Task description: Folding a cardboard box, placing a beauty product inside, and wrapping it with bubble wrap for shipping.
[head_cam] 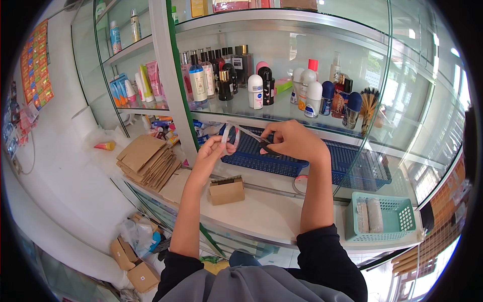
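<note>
My left hand [216,148] grips a roll of clear tape [227,139] by its rim, held upright above the counter. In my right hand [292,140] is a pair of scissors [268,145] with dark handles; its blades point left to the top of the roll. Whether the blades touch the tape I cannot tell. Below my hands a small brown cardboard box [227,192] rests on the white counter [264,205]. Another tape roll [300,184] lies beside my right forearm, partly hidden by it.
Folded cardboard boxes [145,160] are stacked at the left. Blue plastic baskets [264,166] stand behind my hands, under a glass shelf [234,107] with roll-on deodorants and perfume bottles. A green basket [381,236] holding wrapped rolls stands at the right end of the counter.
</note>
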### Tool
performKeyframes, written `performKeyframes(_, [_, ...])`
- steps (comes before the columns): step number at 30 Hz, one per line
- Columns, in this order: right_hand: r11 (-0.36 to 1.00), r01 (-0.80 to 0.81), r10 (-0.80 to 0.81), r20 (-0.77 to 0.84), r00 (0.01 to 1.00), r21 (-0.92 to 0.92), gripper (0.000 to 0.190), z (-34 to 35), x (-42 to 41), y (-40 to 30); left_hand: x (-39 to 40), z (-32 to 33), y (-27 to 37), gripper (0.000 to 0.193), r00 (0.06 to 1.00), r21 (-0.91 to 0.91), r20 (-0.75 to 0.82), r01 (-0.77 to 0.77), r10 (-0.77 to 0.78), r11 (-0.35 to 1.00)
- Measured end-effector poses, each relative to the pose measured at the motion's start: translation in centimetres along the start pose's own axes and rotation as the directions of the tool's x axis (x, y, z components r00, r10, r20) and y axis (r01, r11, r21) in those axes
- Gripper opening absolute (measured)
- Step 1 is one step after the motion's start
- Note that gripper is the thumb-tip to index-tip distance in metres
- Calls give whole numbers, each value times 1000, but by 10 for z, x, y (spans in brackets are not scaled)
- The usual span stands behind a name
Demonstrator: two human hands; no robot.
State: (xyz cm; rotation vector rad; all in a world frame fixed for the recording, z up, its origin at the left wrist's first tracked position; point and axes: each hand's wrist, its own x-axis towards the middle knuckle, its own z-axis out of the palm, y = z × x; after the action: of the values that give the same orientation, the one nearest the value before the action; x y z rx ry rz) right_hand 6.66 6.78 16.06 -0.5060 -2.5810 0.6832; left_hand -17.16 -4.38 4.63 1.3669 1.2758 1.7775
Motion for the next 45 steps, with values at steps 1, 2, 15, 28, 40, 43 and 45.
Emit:
performKeyframes(1, [1000,3,-3,-10,1000,-4,29,0,0,1,0,0,0,25,1000,-2,-8,10,-10,1000])
performKeyframes(2, [1000,2,-2,-10,1000,-4,29,0,0,1,1,0,0,25,1000,-4,-16,20,-20,1000])
performKeyframes(15, [998,7,-7,-5,1000,66,30,-4,-1,3,9,3,-6,18,990,9,-30,-138,138,990])
performKeyframes(28, [989,97,-94,-25,995,111,28,-7,-3,6,25,11,10,28,997,-48,24,-71,73,996])
performKeyframes(40, [991,95,-92,-31,995,97,28,-7,-4,1,20,12,20,34,998,-33,9,59,-59,998])
performKeyframes(43, [990,98,-96,-23,995,99,28,-6,-3,3,18,14,24,34,997,3,9,82,-82,997])
performKeyframes(45, [990,100,-99,-19,995,97,29,-6,-3,4,19,14,24,33,996,9,11,88,-88,996])
